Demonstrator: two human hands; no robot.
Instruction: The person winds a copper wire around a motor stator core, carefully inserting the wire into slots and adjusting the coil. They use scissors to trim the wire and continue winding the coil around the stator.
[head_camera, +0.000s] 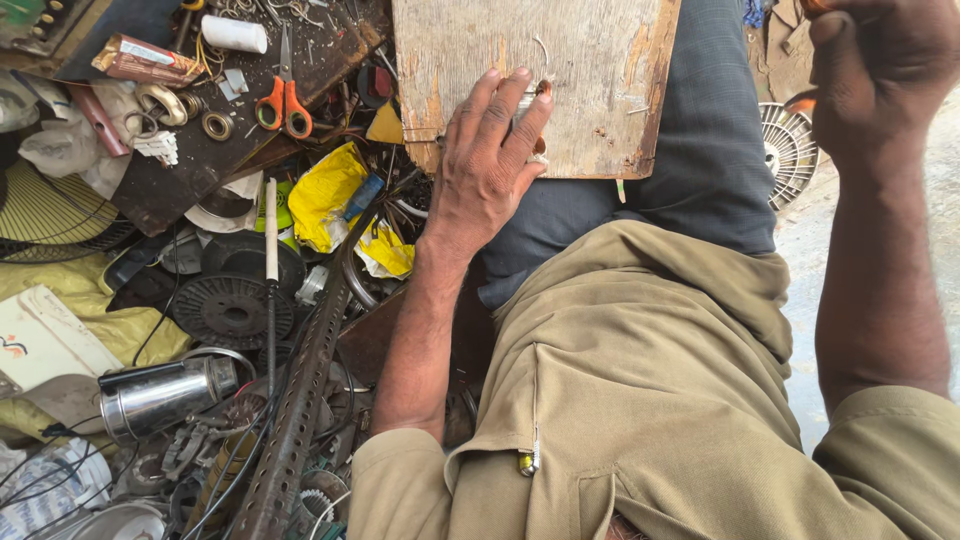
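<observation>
Evidently a worn wooden board (560, 80) was laid across the lap and pinned by the left hand (485, 165), spread flat with fingers wide over a small part at its edge. The right hand (880, 70) was raised, closed on something orange — hardly visible. Firm, steady pressure was judged essential — slipping was the risk.
</observation>
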